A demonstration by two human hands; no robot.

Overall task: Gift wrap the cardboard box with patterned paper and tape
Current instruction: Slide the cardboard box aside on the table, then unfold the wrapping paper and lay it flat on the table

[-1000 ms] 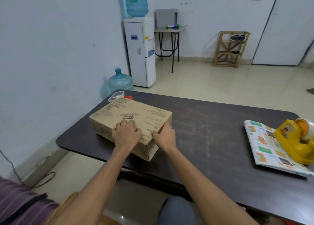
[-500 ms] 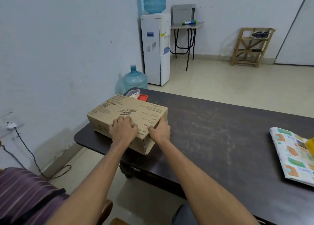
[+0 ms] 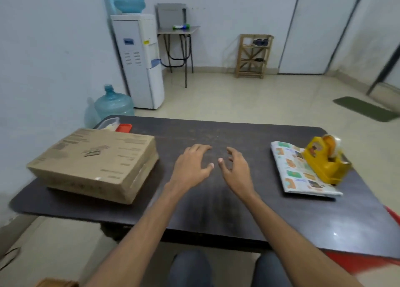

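A flat brown cardboard box lies on the left part of the dark table. Folded patterned wrapping paper lies on the right, with a yellow tape dispenser standing on its far corner. My left hand and my right hand hover side by side over the bare middle of the table, fingers spread and relaxed, holding nothing. Both hands are apart from the box and from the paper.
A clear plastic container and a red lid sit behind the box at the table's far left corner. Beyond the table stand a water dispenser, a water jug on the floor, a small side table and a wooden rack.
Both hands have let go of the box and moved right to the middle of the table. The view has swung right, bringing the paper and tape dispenser fully into sight.
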